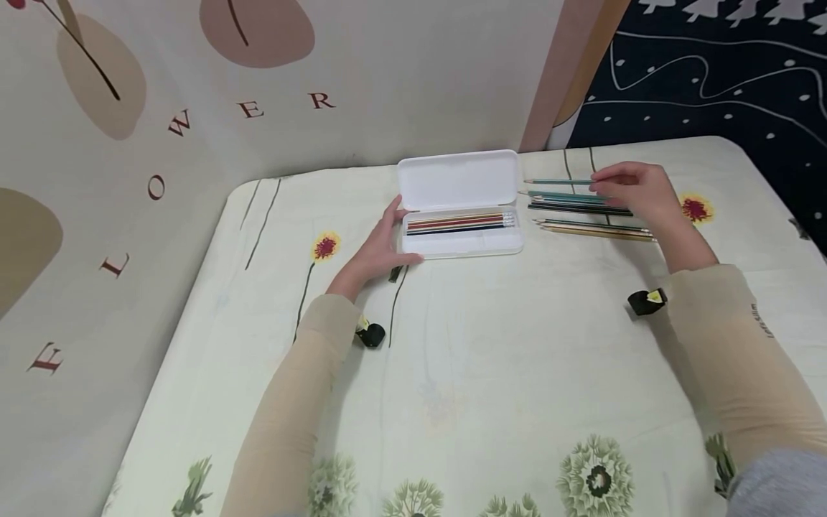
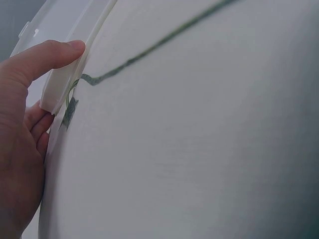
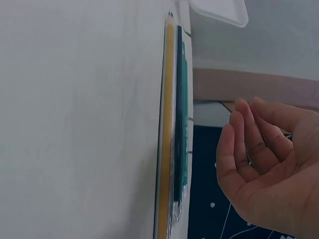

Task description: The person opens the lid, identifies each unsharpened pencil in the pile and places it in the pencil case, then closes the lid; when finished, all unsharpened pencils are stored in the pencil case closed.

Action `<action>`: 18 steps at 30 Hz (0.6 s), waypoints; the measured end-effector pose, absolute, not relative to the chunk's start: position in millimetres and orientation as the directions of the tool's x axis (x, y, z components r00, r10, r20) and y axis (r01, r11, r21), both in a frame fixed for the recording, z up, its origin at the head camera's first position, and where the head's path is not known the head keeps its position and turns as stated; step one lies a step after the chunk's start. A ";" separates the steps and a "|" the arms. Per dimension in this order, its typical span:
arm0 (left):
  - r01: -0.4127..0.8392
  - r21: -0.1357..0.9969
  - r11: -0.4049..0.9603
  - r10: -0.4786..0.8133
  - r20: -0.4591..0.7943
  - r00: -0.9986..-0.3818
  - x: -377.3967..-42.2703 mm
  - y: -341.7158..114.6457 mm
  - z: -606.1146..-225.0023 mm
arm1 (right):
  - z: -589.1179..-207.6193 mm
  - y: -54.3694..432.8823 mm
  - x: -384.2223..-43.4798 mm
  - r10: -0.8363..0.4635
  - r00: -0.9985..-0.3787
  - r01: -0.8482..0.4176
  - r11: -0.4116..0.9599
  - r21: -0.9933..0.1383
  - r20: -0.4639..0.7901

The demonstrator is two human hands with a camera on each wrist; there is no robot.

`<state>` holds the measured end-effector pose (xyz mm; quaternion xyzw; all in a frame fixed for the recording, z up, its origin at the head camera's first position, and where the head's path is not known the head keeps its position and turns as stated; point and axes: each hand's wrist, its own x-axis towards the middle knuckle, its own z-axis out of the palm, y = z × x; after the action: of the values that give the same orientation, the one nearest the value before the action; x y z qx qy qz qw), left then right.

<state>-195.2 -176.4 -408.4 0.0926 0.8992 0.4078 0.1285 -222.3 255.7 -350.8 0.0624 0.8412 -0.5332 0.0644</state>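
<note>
A white pencil case [image 1: 465, 245] lies with its lid [image 1: 459, 181] folded back on the cloth-covered surface. Several pencils [image 1: 460, 222], red, tan and dark, lie side by side inside it. My left hand [image 1: 377, 248] grips the case's left end; the left wrist view has the thumb on its front wall and fingers round the corner. To the right of the case, my right hand [image 1: 636, 188] pinches a green pencil [image 1: 558, 182] by its right part, point to the left. In the right wrist view the fingertips [image 3: 242, 107] meet the thumb, and the pinched pencil is mostly hidden.
Below the right hand lie more green and black pencils [image 1: 575, 207] in a row. Nearer me lies another row with a yellow pencil [image 1: 594, 231]. A patterned cloth wall [image 1: 388, 136] stands behind the case, and a dark one [image 1: 698, 108] at the right. Black wrist devices [image 1: 646, 302] hang below both sleeves.
</note>
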 end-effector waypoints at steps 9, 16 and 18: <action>0.066 0.759 0.648 0.273 -0.152 -0.950 -195.7 -176.8 -409.5 | -361.6 283.8 -222.6 0.088 -0.977 0.214 0.398 -0.892 -0.195; 0.065 0.763 0.644 0.274 -0.150 -0.950 -195.5 -176.9 -409.4 | -377.1 304.7 -228.4 0.118 -0.972 0.235 0.394 -0.888 -0.205; 0.067 0.763 0.642 0.275 -0.147 -0.950 -195.3 -176.8 -409.0 | -385.3 313.1 -232.8 0.125 -0.972 0.232 0.401 -0.886 -0.198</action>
<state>-195.3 -176.8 -409.0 0.0954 0.8974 0.4119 0.1259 -232.8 313.1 -385.3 0.1070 0.8354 -0.5369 0.0499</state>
